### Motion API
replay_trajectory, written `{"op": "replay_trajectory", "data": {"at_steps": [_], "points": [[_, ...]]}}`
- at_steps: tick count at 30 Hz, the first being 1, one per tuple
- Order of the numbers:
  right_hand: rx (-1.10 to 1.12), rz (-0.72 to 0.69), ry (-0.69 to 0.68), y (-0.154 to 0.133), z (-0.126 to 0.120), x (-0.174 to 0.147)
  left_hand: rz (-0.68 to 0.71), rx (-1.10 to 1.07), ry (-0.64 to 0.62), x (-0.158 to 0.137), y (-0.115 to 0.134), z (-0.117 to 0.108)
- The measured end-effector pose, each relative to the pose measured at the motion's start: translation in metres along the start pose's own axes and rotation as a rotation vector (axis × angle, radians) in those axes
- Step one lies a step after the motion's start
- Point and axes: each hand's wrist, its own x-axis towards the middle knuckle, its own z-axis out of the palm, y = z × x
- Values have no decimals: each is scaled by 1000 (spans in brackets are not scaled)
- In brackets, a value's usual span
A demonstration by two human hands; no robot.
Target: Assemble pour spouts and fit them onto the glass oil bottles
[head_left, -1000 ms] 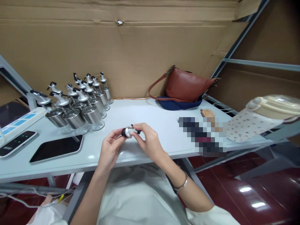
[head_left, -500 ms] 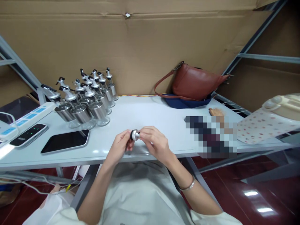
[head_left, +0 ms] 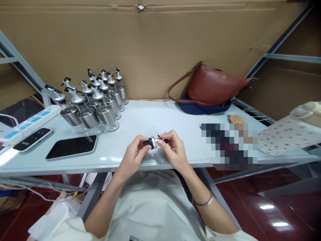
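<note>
Just above the table's front edge, both hands hold a silver and black bottle pourer spout [head_left: 153,142] lying sideways. My left hand [head_left: 132,154] is closed on its black stopper end, with the thumb pressed along the near side. The fingers of my right hand [head_left: 176,150] pinch its narrow spout end, where a black flip cap shows near the fingertips. To the left stand several glass oil bottles [head_left: 107,115] with steel sleeves, topped by pourers of the same kind.
A tablet-like black-screened phone [head_left: 72,147], a device with green lights [head_left: 32,139] and a power strip [head_left: 37,118] lie at left. A brown handbag [head_left: 213,85] rests on a navy cap [head_left: 192,108] at the back. A spotted bag [head_left: 281,137] stands right.
The pourer has turned so its spout and black flip cap show between my hands. My left thumb now lies along the stopper, and my right fingers have shifted on the spout.
</note>
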Motion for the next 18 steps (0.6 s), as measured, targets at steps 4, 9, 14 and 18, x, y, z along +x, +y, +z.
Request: {"op": "replay_trajectory", "data": {"at_steps": [4,9,14,18], "points": [[409,593,-147,-8,-13,6,278,240,-48,-4,-4,3],[568,715,-256,-13,-22,6,393,366,22,-6,-5,5],[522,608,-256,-6,-19,2,374,390,117,-5,-6,6],[362,471,-220,-5,-16,-2,252,313,140,-4,-8,6]]}}
